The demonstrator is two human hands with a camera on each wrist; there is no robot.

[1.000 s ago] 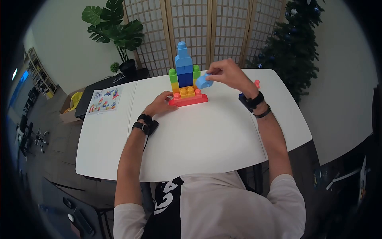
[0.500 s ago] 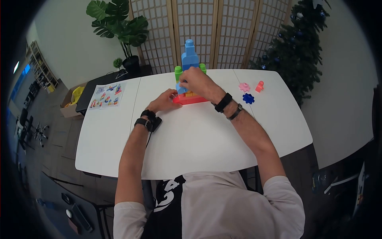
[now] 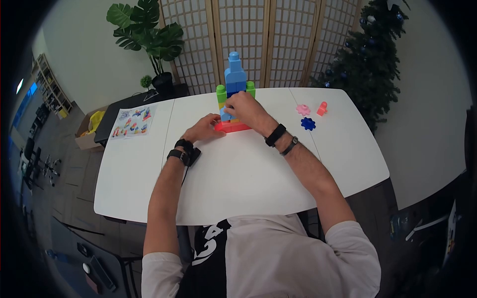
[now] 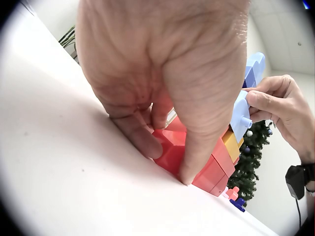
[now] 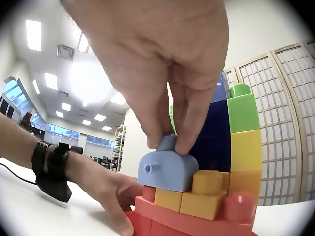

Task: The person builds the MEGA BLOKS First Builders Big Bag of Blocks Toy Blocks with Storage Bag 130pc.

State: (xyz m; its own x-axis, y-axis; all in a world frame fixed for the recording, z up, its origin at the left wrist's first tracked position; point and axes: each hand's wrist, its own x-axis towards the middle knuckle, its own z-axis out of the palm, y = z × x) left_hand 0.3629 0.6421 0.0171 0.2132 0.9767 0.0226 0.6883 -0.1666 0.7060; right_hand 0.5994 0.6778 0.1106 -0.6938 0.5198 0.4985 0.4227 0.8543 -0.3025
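A toy block tower stands on a red base (image 3: 234, 127), with light blue blocks (image 3: 235, 75) at its top and green blocks (image 3: 221, 92) at its sides. My left hand (image 3: 202, 128) grips the base's left end, fingers and thumb around it close to the tabletop. In the right wrist view, my right hand (image 5: 157, 73) pinches the stud of a rounded light blue block (image 5: 168, 170) with a small peg on its face. That block's underside is right at the front row, beside an orange block (image 5: 201, 202). Dark blue blocks (image 5: 212, 130) rise behind it.
On the white table (image 3: 238, 184), right of the tower, lie a pink gear (image 3: 303, 110), a dark blue gear (image 3: 308, 123) and a coral block (image 3: 322, 108). A printed picture sheet (image 3: 133, 122) lies at the left. A folding screen (image 3: 243, 39) stands behind the table.
My right hand has brought the light blue block from the tower's right side across to the left part of the front row and lowered it there. My left hand stays at the base.
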